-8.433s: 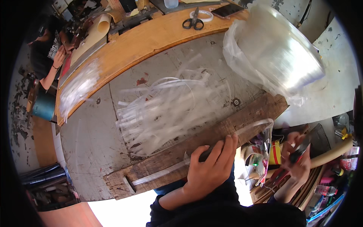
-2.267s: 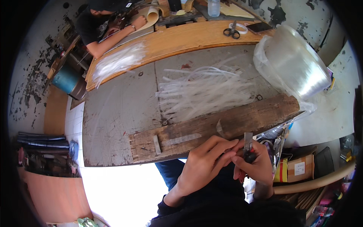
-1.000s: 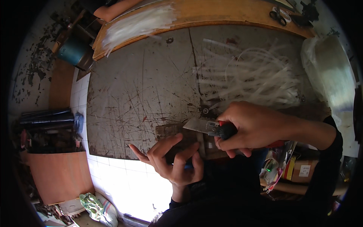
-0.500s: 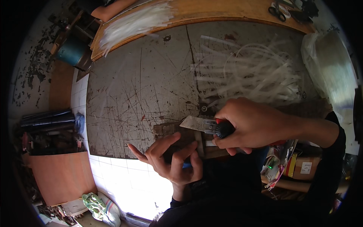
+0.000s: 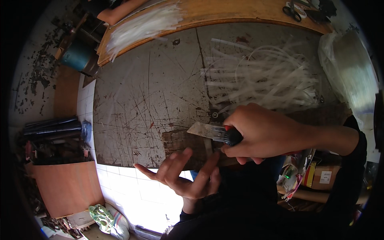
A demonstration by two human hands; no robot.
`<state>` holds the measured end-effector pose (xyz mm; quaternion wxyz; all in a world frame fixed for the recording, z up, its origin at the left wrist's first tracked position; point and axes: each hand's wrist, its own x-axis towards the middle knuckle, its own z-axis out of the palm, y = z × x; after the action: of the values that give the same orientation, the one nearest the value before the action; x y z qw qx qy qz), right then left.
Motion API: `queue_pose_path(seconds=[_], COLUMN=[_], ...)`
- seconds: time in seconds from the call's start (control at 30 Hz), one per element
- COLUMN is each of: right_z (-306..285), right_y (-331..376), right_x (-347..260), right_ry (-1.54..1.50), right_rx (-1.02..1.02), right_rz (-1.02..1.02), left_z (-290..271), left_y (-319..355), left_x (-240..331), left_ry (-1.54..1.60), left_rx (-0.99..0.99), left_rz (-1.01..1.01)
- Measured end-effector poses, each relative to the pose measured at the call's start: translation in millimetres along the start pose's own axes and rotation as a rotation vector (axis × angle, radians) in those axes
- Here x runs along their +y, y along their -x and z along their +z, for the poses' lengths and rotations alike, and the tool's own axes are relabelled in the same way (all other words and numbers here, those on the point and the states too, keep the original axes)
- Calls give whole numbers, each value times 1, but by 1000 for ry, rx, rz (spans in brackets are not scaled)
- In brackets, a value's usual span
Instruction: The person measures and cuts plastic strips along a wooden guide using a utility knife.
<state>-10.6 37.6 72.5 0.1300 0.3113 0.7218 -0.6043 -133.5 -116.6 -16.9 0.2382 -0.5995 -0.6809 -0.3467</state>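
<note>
Right hand is wrapped tight around a utility knife with a wide silver blade, blade tip over the near edge of the scratched grey metal worktop. It sits just above a worn brown wooden board. Left hand is palm-up with fingers spread, at the board's near edge, holding nothing I can see. Pile of clear plastic strips lies further back.

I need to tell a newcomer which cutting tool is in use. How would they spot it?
Start at the scratched grey metal table. At its near edge, the right hand grips a utility knife. Its bare steel blade points left, unlike the scissors far back.
</note>
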Motion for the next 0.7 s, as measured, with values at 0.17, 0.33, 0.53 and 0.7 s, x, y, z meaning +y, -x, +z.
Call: queue_pose_path(seconds=[0.17, 0.33, 0.53, 0.7], right_z=[-1, -15, -40, -61], right_y=[5, 35, 104, 166], right_x=[1, 12, 39, 97], right_ry=[68, 148, 97, -37], right_rx=[5, 94, 249, 513], right_rz=[18, 55, 185, 252], left_z=[2, 1, -1, -1], left_y=[-3, -7, -6, -6], left_x=[10, 10, 7, 11], left_ry=[-69, -201, -243, -318], left_rx=[-42, -75, -74, -72], left_rz=[-35, 147, 161, 182])
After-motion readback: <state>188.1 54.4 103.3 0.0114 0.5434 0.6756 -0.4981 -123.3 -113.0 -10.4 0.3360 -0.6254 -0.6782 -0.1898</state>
